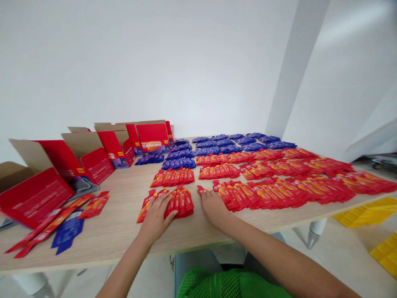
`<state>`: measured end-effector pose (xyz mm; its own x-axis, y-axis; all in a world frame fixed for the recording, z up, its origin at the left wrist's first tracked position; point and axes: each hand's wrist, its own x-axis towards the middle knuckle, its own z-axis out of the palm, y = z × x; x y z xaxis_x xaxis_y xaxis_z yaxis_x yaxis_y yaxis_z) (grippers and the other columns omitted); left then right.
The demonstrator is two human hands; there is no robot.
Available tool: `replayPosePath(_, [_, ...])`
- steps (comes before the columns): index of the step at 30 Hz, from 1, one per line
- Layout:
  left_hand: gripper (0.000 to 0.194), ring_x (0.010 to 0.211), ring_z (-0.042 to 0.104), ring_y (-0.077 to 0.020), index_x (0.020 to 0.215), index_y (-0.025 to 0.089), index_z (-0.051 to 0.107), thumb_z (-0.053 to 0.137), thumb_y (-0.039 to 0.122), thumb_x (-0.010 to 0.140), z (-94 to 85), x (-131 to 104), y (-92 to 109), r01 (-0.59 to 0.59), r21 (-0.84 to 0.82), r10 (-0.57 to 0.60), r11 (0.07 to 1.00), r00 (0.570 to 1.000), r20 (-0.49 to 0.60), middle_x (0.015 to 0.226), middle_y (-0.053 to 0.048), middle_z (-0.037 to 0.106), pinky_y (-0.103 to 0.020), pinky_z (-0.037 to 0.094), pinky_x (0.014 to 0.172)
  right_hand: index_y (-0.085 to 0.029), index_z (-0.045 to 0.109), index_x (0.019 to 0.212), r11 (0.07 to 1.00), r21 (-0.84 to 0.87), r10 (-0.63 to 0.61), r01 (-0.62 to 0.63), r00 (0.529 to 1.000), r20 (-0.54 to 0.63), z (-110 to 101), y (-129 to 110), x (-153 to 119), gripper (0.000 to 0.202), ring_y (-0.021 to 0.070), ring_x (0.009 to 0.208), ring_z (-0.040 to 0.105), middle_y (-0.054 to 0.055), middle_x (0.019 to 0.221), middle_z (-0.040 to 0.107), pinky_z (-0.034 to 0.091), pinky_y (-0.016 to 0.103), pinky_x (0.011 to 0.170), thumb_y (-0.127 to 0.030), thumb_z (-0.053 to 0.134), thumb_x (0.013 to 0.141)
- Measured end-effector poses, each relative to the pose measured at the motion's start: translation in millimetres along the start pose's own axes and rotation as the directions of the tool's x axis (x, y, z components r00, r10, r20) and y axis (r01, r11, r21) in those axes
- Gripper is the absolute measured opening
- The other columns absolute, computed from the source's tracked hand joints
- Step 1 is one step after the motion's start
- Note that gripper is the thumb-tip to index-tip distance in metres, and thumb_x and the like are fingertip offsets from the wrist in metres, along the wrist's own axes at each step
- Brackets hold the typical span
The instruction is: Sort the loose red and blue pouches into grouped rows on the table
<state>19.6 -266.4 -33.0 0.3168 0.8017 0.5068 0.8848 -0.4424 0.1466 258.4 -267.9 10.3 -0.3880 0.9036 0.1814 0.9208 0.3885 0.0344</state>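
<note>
My left hand [159, 216] lies on a small group of red sachets [185, 201], fingers stretched over their tops and thumb apart. To its right, my right hand [214, 207] is curled at the left end of the front row of red sachets [276, 193]. A single red sachet [201, 189] pokes out beyond its fingers, which partly hide it. Just behind my left hand is another fanned bundle of red sachets [173, 177]. Both hands rest at table level.
Rows of purple-blue sachets [214, 144] lie at the back of the wooden table [120, 219]. Open red boxes [153, 138] stand on the left. Loose red sachets [94, 205] and a blue sachet [68, 229] lie near the front left. Yellow crates [369, 212] sit on the floor at right.
</note>
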Motion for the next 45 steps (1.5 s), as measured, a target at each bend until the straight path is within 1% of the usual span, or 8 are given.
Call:
replayPosePath(11, [0.047, 0.128, 0.043, -0.0290, 0.125, 0.018, 0.050, 0.045, 0.046, 0.088, -13.6, 1, 7, -0.051, -0.004, 0.050, 0.999, 0.992, -0.112, 0.135, -0.015, 0.051, -0.055, 0.028, 0.109, -0.001, 0.043, 0.133, 0.985, 0.131, 0.129, -0.111, 0.983, -0.132, -41, 52, 12, 0.051, 0.0263, 0.110, 0.054, 0.021, 0.117, 0.061, 0.039, 0.034, 0.092, 0.002, 0.034, 0.083])
replayPosePath(14, [0.047, 0.131, 0.040, -0.0289, 0.128, 0.019, 0.047, 0.049, 0.042, 0.087, -16.3, -6, 35, -0.198, 0.018, 0.199, 0.980, 0.975, -0.102, 0.136, -0.014, 0.050, -0.055, 0.026, 0.111, -0.002, 0.048, 0.129, 0.988, 0.146, 0.068, -0.049, 0.990, -0.124, -41, 55, -2, 0.043, 0.0252, 0.110, 0.054, 0.020, 0.117, 0.061, 0.039, 0.034, 0.094, -0.005, 0.034, 0.088])
replayPosePath(17, [0.048, 0.130, 0.042, -0.0247, 0.135, 0.019, 0.039, 0.045, 0.033, 0.089, -6.3, -15, 76, -0.339, -0.074, 0.340, 0.938, 0.940, 0.003, 0.137, -0.013, 0.050, -0.046, 0.035, 0.109, -0.011, 0.057, 0.121, 0.983, 0.159, -0.085, 0.095, 0.994, -0.068, -31, 38, -20, 0.035, 0.0218, 0.111, 0.054, 0.013, 0.115, 0.064, 0.038, 0.032, 0.097, -0.018, 0.037, 0.093])
replayPosePath(22, [0.055, 0.130, 0.043, -0.0267, 0.140, 0.016, 0.030, 0.044, 0.024, 0.087, 19.7, -16, 116, -0.155, -0.219, 0.180, 0.963, 0.978, 0.102, 0.141, -0.017, 0.044, -0.048, 0.040, 0.105, -0.003, 0.052, 0.126, 0.983, 0.110, -0.149, 0.144, 0.988, 0.040, -5, 5, -32, 0.043, 0.0291, 0.112, 0.053, 0.022, 0.121, 0.059, 0.045, 0.039, 0.091, -0.017, 0.049, 0.085])
replayPosePath(28, [0.063, 0.131, 0.041, -0.0288, 0.139, 0.011, 0.027, 0.046, 0.015, 0.079, 23.5, -11, 113, -0.065, -0.347, 0.134, 0.936, 0.975, 0.180, 0.140, -0.021, 0.043, -0.052, 0.038, 0.106, 0.002, 0.041, 0.133, 0.998, 0.038, -0.059, 0.056, 0.994, 0.090, -1, -10, -29, 0.049, 0.0307, 0.093, 0.061, 0.026, 0.104, 0.065, 0.053, 0.041, 0.070, -0.007, 0.043, 0.085])
replayPosePath(34, [0.055, 0.129, 0.041, -0.0266, 0.129, 0.012, 0.036, 0.041, 0.006, 0.074, 22.8, -13, 115, -0.059, -0.403, 0.112, 0.913, 0.988, 0.110, 0.136, -0.019, 0.044, -0.050, 0.038, 0.106, -0.006, 0.044, 0.133, 1.000, 0.014, 0.023, -0.024, 0.998, 0.062, -7, -15, -33, 0.044, 0.0291, 0.096, 0.061, 0.022, 0.105, 0.064, 0.052, 0.039, 0.071, -0.010, 0.040, 0.089])
replayPosePath(40, [0.036, 0.112, 0.053, -0.0218, 0.105, 0.016, 0.044, 0.035, 0.002, 0.073, 22.9, -3, 124, -0.020, -0.408, 0.001, 0.913, 0.999, -0.048, 0.111, -0.014, 0.055, -0.045, 0.045, 0.098, -0.016, 0.033, 0.139, 0.984, 0.071, 0.160, -0.162, 0.986, 0.035, -25, 18, -34, 0.050, 0.0249, 0.086, 0.067, 0.015, 0.101, 0.067, 0.050, 0.032, 0.065, -0.008, 0.037, 0.090])
replayPosePath(45, [0.049, 0.133, 0.036, -0.0277, 0.128, 0.004, 0.039, 0.037, 0.013, 0.081, 30.4, 42, 143, 0.058, -0.236, 0.004, 0.970, 0.966, 0.257, 0.138, -0.023, 0.043, -0.045, 0.031, 0.110, -0.013, 0.033, 0.134, 0.929, 0.155, 0.339, -0.335, 0.941, 0.002, -39, 63, -28, 0.040, 0.0254, 0.084, 0.068, 0.013, 0.090, 0.071, 0.045, 0.031, 0.065, -0.013, 0.029, 0.093])
